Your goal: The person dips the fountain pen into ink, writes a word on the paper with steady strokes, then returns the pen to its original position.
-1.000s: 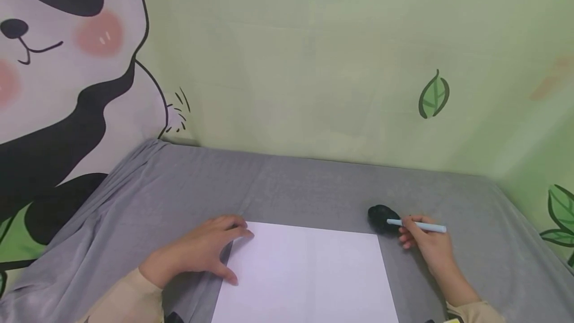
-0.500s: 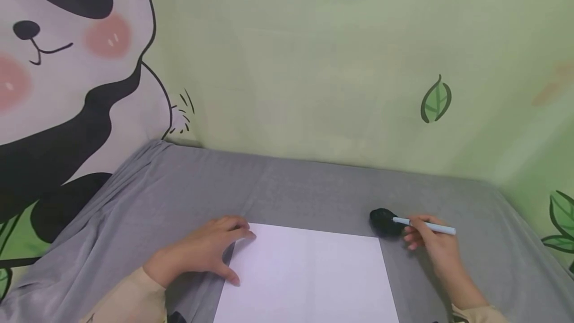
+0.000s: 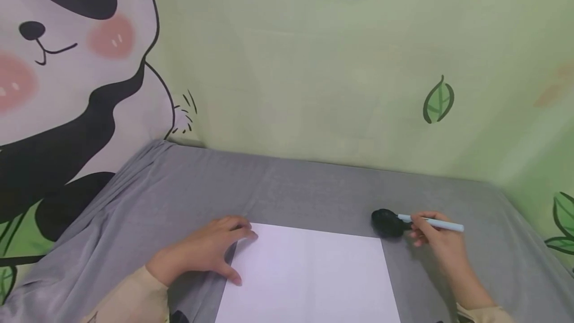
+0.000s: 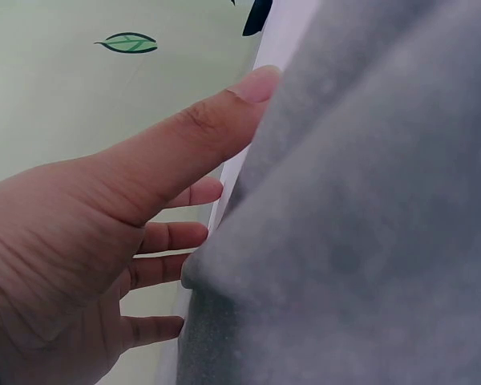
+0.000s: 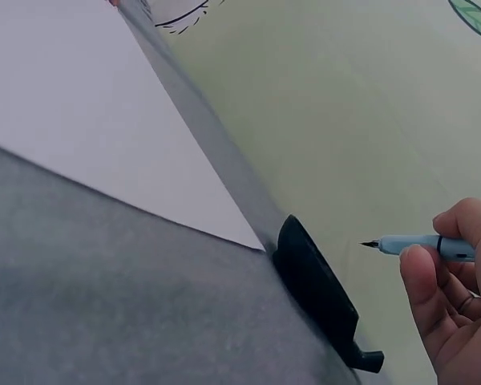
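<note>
A sheet of white paper (image 3: 309,273) lies on the grey cloth. My left hand (image 3: 204,245) rests at its upper left corner and left edge, fingers and thumb spread; in the left wrist view the thumb (image 4: 200,124) lies near the paper's edge. My right hand (image 3: 441,250) pinches a light blue pen (image 5: 417,245) between thumb and fingers. The pen's dark pointed tip faces left and stands apart from a dark, rounded dish-like object (image 5: 313,281) with a short stub. That object sits by the paper's upper right corner; its inside is hidden in the right wrist view.
Grey cloth (image 3: 314,183) covers the table, with folds along its left side. Behind it hangs a pale green backdrop (image 3: 291,88) with leaf drawings and a large panda (image 3: 130,98) at the left.
My right hand has drawn the pen a little to the right, away from the dark object. The left hand keeps its place on the paper. The head view has shifted slightly.
</note>
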The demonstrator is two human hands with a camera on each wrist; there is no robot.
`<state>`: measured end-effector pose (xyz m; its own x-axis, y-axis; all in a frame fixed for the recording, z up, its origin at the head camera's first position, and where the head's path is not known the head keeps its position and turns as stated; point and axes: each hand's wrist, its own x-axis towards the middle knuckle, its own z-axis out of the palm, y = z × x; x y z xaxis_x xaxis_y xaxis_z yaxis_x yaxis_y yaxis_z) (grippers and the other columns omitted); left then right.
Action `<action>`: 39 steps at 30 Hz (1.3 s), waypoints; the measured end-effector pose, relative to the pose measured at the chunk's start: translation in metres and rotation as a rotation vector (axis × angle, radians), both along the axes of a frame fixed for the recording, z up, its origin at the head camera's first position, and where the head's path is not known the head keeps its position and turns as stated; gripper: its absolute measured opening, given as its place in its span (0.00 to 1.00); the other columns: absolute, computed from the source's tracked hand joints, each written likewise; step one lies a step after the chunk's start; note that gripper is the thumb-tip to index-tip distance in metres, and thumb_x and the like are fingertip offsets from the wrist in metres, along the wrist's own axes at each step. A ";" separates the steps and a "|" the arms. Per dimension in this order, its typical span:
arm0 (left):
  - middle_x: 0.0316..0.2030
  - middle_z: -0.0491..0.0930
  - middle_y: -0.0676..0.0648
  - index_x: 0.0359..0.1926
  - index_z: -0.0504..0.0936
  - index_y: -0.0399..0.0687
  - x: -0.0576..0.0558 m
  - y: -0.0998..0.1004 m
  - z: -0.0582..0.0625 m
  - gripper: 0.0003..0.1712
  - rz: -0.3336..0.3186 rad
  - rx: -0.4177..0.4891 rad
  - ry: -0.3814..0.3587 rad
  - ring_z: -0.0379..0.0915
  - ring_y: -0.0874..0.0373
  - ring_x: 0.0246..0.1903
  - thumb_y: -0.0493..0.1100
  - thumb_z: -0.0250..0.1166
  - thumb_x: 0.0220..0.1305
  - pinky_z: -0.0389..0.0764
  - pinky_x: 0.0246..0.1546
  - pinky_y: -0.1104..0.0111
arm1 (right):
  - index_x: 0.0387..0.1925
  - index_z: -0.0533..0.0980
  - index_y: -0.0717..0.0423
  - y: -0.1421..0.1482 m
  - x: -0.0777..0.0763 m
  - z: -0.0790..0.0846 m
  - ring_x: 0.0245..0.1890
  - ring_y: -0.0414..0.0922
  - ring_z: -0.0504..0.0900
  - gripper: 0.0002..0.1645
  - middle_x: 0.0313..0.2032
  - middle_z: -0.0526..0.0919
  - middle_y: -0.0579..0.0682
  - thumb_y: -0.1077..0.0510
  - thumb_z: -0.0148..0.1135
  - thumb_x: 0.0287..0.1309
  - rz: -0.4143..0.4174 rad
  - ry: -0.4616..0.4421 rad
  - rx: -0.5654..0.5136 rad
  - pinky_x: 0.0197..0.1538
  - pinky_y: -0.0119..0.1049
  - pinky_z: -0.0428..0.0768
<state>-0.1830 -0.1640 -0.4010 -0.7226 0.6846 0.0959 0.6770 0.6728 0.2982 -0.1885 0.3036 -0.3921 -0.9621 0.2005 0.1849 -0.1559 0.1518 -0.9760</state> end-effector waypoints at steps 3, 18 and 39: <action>0.58 0.72 0.45 0.59 0.75 0.51 0.000 0.001 0.000 0.49 -0.001 0.002 -0.002 0.67 0.47 0.60 0.70 0.73 0.36 0.68 0.59 0.49 | 0.28 0.78 0.48 0.000 0.001 0.005 0.17 0.34 0.80 0.07 0.19 0.81 0.42 0.63 0.62 0.59 -0.007 -0.001 0.010 0.19 0.27 0.77; 0.57 0.72 0.45 0.58 0.76 0.51 -0.001 0.001 -0.001 0.49 -0.003 0.008 0.024 0.67 0.47 0.60 0.69 0.74 0.35 0.69 0.59 0.50 | 0.28 0.76 0.51 -0.017 0.007 0.032 0.17 0.34 0.80 0.07 0.20 0.83 0.39 0.61 0.59 0.63 0.041 -0.011 0.098 0.16 0.29 0.74; 0.56 0.72 0.45 0.58 0.76 0.50 0.000 0.001 -0.001 0.48 -0.011 0.009 0.018 0.68 0.48 0.59 0.69 0.74 0.35 0.70 0.58 0.50 | 0.31 0.77 0.50 -0.063 0.012 0.050 0.18 0.35 0.81 0.04 0.22 0.84 0.40 0.61 0.62 0.60 0.144 0.037 0.081 0.17 0.31 0.76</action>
<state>-0.1834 -0.1630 -0.4018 -0.7132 0.6914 0.1154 0.6897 0.6627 0.2918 -0.1768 0.2405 -0.3423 -0.9721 0.0443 0.2303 -0.2170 0.2029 -0.9549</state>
